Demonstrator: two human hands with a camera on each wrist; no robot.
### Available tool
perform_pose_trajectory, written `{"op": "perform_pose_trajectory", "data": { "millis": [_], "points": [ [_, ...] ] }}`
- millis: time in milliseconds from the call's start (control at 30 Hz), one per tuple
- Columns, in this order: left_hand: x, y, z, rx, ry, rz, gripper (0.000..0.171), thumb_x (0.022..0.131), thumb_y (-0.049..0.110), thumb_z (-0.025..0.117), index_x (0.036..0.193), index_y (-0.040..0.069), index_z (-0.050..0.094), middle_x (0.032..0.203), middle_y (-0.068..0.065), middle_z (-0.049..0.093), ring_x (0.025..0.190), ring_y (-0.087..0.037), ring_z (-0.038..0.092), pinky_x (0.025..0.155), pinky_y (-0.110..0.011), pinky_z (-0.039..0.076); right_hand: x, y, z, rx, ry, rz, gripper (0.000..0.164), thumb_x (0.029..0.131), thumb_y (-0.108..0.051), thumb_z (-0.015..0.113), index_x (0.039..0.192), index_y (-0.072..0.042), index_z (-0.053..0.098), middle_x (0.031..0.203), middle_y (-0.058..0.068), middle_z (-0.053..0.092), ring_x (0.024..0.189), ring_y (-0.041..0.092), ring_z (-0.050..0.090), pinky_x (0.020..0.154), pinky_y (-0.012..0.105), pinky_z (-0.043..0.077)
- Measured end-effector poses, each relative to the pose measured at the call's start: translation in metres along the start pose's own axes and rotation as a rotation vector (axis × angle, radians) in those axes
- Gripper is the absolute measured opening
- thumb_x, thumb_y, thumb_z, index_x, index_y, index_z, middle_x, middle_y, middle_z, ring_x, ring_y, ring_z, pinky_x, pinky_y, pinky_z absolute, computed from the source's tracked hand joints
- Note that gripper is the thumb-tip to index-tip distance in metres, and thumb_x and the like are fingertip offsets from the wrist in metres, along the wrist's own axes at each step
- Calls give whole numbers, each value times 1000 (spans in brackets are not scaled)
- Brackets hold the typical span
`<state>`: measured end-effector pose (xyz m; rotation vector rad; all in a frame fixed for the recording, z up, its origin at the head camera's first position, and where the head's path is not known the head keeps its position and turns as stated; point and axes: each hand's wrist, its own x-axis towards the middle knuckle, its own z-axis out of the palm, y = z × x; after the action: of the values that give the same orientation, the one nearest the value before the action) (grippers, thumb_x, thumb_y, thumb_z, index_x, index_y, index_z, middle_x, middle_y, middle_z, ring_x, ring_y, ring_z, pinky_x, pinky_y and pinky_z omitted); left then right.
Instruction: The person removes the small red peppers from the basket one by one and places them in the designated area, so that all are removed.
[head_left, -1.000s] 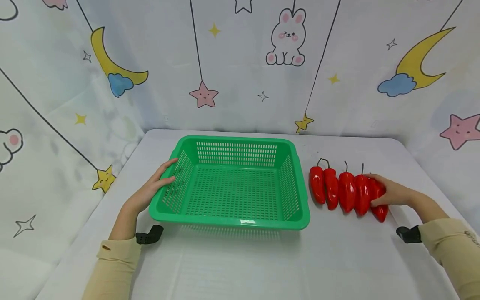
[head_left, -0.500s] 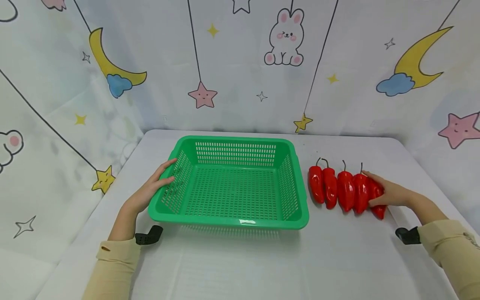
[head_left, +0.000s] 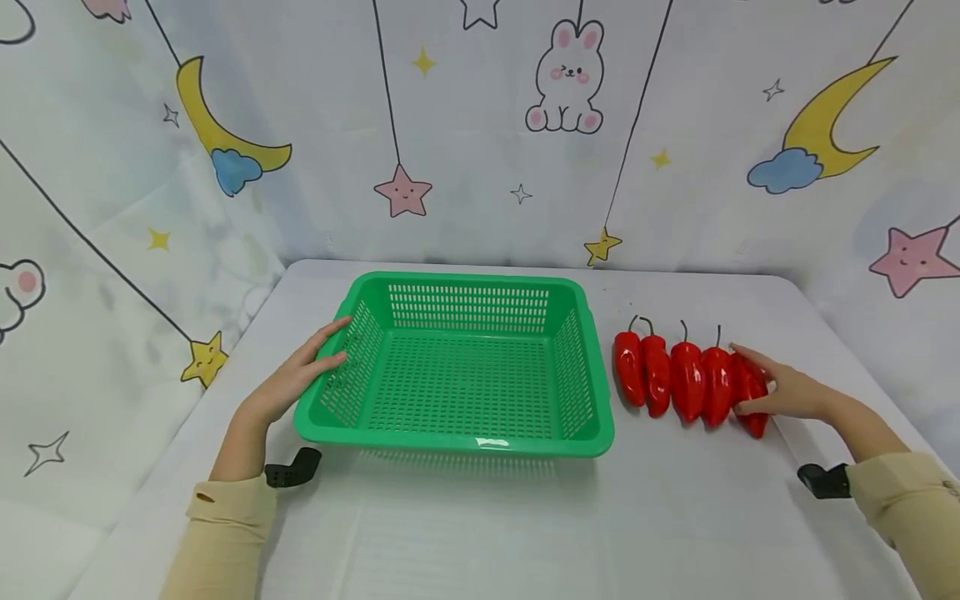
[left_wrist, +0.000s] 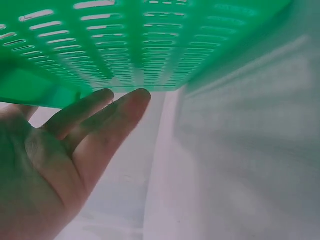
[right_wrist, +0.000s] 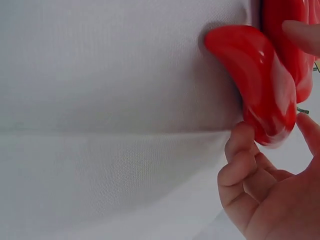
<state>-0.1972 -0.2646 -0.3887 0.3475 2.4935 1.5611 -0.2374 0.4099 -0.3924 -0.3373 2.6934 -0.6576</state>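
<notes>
In the head view a green plastic basket (head_left: 450, 447) stands mid-table with its slotted floor bare. My left hand (head_left: 288, 383) rests on its left rim, fingers extended; the left wrist view shows two long fingers (left_wrist: 117, 120) outside the slotted wall. To the basket's right, several glossy red peppers lie side by side, stems away from me. My right hand (head_left: 795, 396) is at the rightmost red pepper (head_left: 750, 392), thumb and index finger spread along it. In the right wrist view, lower fingers (right_wrist: 240, 162) bend near that pepper's (right_wrist: 260, 80) rounded end, and the thumb overlaps its neighbour.
Other red peppers (head_left: 687, 383) lie between the basket and my right hand. The white table (head_left: 480, 533) backs onto a printed cloth (head_left: 480, 225) with stars, moons and a rabbit. Black wrist devices (head_left: 294, 468) show at both cuffs.
My right palm has drawn slightly right, with a wider gap to the rightmost pepper, while its fingertips stay there. My left hand keeps its place at the basket. The head view has shifted slightly.
</notes>
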Motion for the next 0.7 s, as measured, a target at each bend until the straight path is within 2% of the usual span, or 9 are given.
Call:
{"op": "perform_pose_trajectory", "data": {
  "millis": [167,300,433,567,700],
  "points": [
    [-10,6,-8,-5,12,-6,61,97,32,43,147,36,8,151,-15,6,134,-42,8,93,-68,19,-6,-3,-3,-32,46,-11,95,73,-31,73,142,5,17,116,35,40,98,47,43,64,47,50],
    [-15,14,-18,15,12,33,59,98,31,41,147,36,7,149,-18,14,130,-43,22,92,-65,27,-10,-5,-6,-46,76,-17,95,73,-30,73,141,5,18,115,37,39,94,46,48,62,46,51],
    [-19,28,-27,176,34,36,60,98,34,41,147,35,7,150,-16,15,129,-44,25,92,-62,30,-13,-9,-12,-79,112,-28,95,73,-30,74,142,4,18,120,37,35,101,50,42,67,54,48],
    [-20,47,-31,398,62,-9,60,96,43,40,148,32,10,150,-13,15,129,-45,23,93,-64,26,-16,-16,-18,-139,157,-46,95,72,-32,75,141,3,21,128,37,29,111,53,28,74,67,38],
    [-17,66,-31,553,56,7,61,96,44,40,148,25,14,150,-16,17,132,-42,18,96,-64,20,-17,-32,-23,-171,195,-64,91,74,-34,73,141,2,23,135,36,24,118,53,23,79,71,31]
  ]
}}
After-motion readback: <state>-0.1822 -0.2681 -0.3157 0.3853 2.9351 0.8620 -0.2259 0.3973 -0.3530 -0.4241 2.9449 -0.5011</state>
